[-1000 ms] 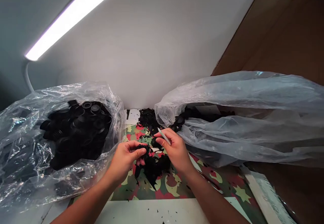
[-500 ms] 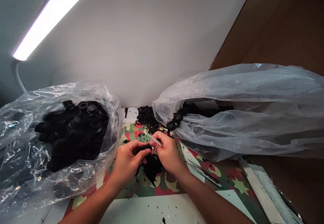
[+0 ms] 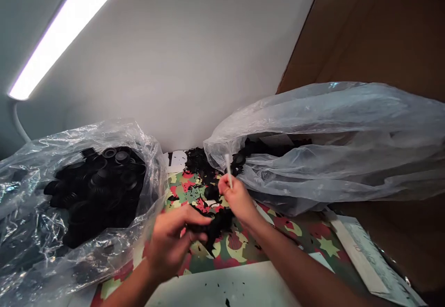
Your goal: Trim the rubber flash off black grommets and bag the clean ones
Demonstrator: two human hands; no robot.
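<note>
My left hand [image 3: 174,237] is slightly blurred at the near side of a heap of black scraps [image 3: 220,223], its thumb and forefinger apart. Nothing can be made out in its grip, though the inner fingers are partly hidden. A thin whitish stick-like tool [image 3: 228,170] points upward from my right hand [image 3: 238,198], whose fingers are closed around its lower end. Just left of that hand lies a dark, blurred black piece [image 3: 212,192]. Ribbed black rubber-looking parts [image 3: 100,177] fill the clear plastic bag [image 3: 153,159] on the left.
At right, a second translucent bag [image 3: 313,177] lies open with black parts [image 3: 239,159] at its mouth. More black shavings [image 3: 198,161] lie near the wall. A cardboard box [image 3: 365,34] stands behind, a lamp [image 3: 69,34] shines upper left, and a white sheet [image 3: 222,288] lies in front.
My hands have moved apart, the left toward me and the right slightly up. The black piece pinched in my left fingers no longer shows there. The tool now points more upright.
</note>
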